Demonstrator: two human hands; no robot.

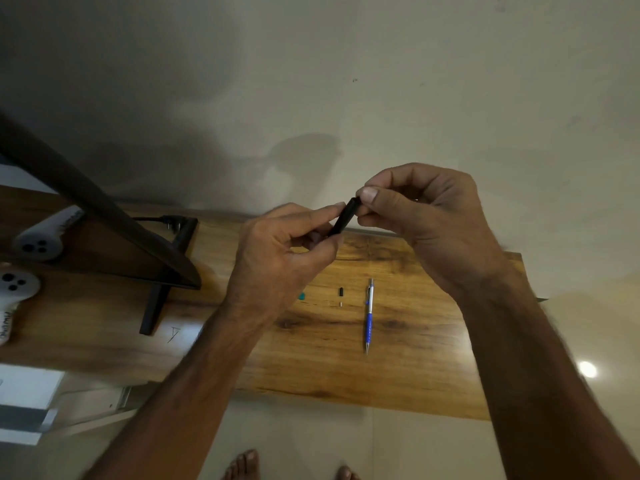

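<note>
Both hands raised above the wooden worktop (415, 358), working one black pen barrel (343, 218) between them. The barrel is tilted, upper end to the right, held in the air over the far edge of the worktop and touching nothing but the hands.

Left hand (277, 251): fingers (325, 211) curled, thumb and forefinger pinching the lower end of the barrel. Right hand (426, 216): fingers curled in, thumb (372, 197) and forefinger tips pinching the upper end. The two hands are near each other, with only the short middle of the barrel showing between them. Cannot tell if the barrel is one piece or two.

On the worktop below the hands:
- A blue mechanical pencil (369, 315) with a silver upper half lies flat, tip toward the near edge.
- Just left of it is a small black cap (341, 291), with a tiny pale bit (340, 304) right below, apart from the pencil.
- A teal piece (302, 296) is mostly hidden behind the left wrist, too little showing to name.

Left side: a dark monitor (86, 209) on a black stand (156, 306), with a cable plug (166, 220) at the back. Two white controllers (41, 237) lie under the screen edge. A plain wall (311, 81) stands behind. Bare toes (242, 464) show on the floor at the bottom edge.
</note>
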